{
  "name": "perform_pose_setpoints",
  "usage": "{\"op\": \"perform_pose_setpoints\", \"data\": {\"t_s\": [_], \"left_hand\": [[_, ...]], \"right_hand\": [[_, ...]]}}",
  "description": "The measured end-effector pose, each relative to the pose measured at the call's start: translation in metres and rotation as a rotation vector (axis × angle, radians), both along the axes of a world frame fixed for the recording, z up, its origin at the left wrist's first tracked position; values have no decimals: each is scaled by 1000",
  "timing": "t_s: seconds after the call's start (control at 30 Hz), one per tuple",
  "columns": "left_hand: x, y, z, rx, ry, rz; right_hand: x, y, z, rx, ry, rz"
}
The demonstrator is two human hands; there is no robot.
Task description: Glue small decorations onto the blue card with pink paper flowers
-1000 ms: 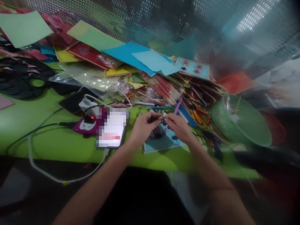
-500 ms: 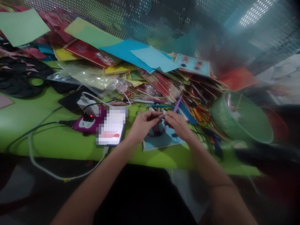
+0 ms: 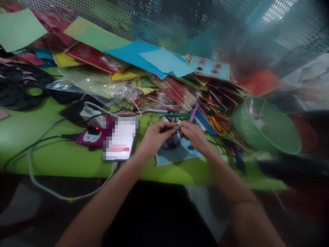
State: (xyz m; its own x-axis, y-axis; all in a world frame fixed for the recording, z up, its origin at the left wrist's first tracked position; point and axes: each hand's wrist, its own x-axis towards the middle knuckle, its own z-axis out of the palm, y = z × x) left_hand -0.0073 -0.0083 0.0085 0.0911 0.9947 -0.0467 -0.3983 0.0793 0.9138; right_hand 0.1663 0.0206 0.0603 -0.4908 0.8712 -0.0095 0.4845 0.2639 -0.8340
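Fingertips of the left hand [image 3: 154,137] and right hand [image 3: 195,136] are pinching a small pale piece [image 3: 178,127] between them, each grip clenched on it, steadying it above the blue card [image 3: 177,154] on the table [image 3: 64,157].

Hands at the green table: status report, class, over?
Left hand and right hand pinch one small pale piece between fingertips, above the blue card. Piece too blurred to identify. Phone left, green bowl right, both apart from the hands.
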Motion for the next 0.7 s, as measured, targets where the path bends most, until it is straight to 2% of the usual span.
{"op": "perform_pose_setpoints", "data": {"t_s": [0.17, 0.37, 0.57, 0.7], "left_hand": [[-1, -1, 1, -2, 4, 20], [-2, 0, 3, 1, -29, 22], [-1, 0, 8, -70, -118, 24], [-1, 0, 7, -31, -30, 52]], "right_hand": [[0, 0, -2, 18, 39, 5], [-1, 3, -7, 256, -102, -11], [1, 4, -7, 209, -34, -20], [1, 3, -8, 167, 10, -29]]}}
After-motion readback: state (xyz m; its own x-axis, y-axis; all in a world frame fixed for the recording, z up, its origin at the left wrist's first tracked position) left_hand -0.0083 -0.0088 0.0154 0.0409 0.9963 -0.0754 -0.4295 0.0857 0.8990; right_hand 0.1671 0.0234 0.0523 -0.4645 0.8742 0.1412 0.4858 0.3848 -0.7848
